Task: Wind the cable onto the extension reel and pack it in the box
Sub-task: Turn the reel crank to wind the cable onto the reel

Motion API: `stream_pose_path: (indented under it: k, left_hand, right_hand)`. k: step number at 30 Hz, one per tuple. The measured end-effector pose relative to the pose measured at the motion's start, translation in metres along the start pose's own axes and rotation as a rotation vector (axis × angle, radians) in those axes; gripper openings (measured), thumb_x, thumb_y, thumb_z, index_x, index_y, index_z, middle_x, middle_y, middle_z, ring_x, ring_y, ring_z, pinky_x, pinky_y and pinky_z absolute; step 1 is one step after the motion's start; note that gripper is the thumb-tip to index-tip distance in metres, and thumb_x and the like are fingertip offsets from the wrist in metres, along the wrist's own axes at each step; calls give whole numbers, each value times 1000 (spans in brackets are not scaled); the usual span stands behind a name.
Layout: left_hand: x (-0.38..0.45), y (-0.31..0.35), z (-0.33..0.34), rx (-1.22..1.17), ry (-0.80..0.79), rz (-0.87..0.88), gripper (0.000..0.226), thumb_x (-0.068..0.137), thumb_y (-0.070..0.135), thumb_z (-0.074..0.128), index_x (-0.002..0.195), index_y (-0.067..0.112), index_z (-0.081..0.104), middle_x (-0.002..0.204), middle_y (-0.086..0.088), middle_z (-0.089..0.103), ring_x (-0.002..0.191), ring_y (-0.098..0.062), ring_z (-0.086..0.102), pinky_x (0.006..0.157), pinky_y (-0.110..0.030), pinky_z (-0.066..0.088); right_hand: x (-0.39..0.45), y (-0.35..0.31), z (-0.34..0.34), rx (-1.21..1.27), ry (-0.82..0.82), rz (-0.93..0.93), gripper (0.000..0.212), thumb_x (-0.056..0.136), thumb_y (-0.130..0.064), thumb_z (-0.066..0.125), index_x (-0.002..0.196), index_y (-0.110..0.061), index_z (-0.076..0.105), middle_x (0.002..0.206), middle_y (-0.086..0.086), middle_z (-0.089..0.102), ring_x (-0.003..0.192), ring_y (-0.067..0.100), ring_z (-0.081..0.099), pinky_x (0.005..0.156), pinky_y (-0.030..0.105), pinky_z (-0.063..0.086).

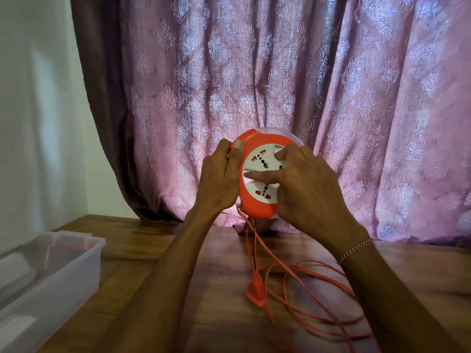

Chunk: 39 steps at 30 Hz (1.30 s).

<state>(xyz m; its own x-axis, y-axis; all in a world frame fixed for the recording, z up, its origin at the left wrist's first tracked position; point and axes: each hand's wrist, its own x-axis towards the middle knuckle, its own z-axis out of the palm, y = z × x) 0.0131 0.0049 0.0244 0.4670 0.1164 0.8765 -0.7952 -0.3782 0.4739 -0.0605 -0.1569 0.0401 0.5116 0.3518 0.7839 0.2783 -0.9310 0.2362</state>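
I hold an orange extension reel (257, 203) with a white socket face upright above the wooden table (142, 253). My left hand (220, 179) grips its left rim, thumb on the upper edge. My right hand (305, 184) lies over the white centre, fingers pressed into the socket face. An orange cable (303, 289) hangs from the reel's bottom and lies in loose loops on the table to the right. Its orange plug (255, 291) dangles just above the table below the reel. A clear plastic box (48, 271) stands open at the left.
A pink patterned curtain (280, 85) hangs right behind the reel and rests on the table's back edge. A white wall (38, 110) is at the left. The box sits near the table's left edge.
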Motion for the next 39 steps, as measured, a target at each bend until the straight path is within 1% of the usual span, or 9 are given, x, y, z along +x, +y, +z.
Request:
stream_pose_path:
  k: [5,10,14,19,23,27,32,36,39]
  left_hand:
    - [0,0,1,6,-5,7,49,105,51,36,83,9,48,67,-6,60,65,-30,63,61,-57,50]
    - [0,2,-1,-2,-9,9,44,106,47,38,78,13,45,62,-1,55,57,-20,53,59,-52,47]
    - [1,3,-1,-18,0,-20,44,106,47,39,75,15,44,58,3,49,53,-8,44,57,-48,41]
    - [1,3,-2,-19,-9,-23,49,106,47,38,77,8,45,61,-4,51,56,-13,45,59,-50,42]
    - [-1,5,2,0,-1,-15,43,106,47,38,75,18,43,61,1,52,56,-12,46,60,-49,42]
    - [-1,6,3,1,16,-38,42,105,49,36,76,20,43,64,-7,56,56,-10,48,62,-49,43]
    - [2,1,-1,-20,29,-58,61,102,57,33,89,2,52,76,-21,64,71,-38,63,64,-57,51]
    - [2,1,0,0,46,-68,61,102,59,31,92,3,55,78,-17,67,73,-35,65,68,-57,53]
    - [3,2,-1,8,85,-92,57,102,59,31,88,8,53,72,-8,63,64,-21,59,68,-57,51]
  right_hand:
    - [-3,-7,-5,80,75,67,55,66,-52,38,111,-48,69,107,9,63,97,30,64,74,40,54]
    - [-4,-7,-1,59,92,141,57,64,-41,66,119,-54,62,97,3,61,84,27,65,66,37,54]
    - [-4,-8,4,101,196,219,61,63,-59,62,123,-53,59,102,2,68,91,29,67,72,37,53]
    - [-3,-13,12,43,307,270,63,60,-68,62,120,-49,64,96,-2,74,83,29,69,68,33,53]
    - [-1,-15,11,126,405,414,65,63,-78,62,111,-36,71,89,1,77,77,34,70,66,37,55]
    - [0,-13,11,183,340,347,66,72,-76,59,120,-32,67,95,3,76,85,34,69,72,41,56]
    - [2,-4,0,320,239,217,52,81,-59,65,124,-30,64,79,-2,75,86,28,69,77,42,56]
    - [0,-7,-11,418,223,228,20,78,-42,73,88,-28,63,65,-6,68,76,24,67,71,38,54]
    - [-3,-2,-21,469,-219,199,29,71,-49,76,59,-24,68,51,-11,62,68,9,64,63,25,51]
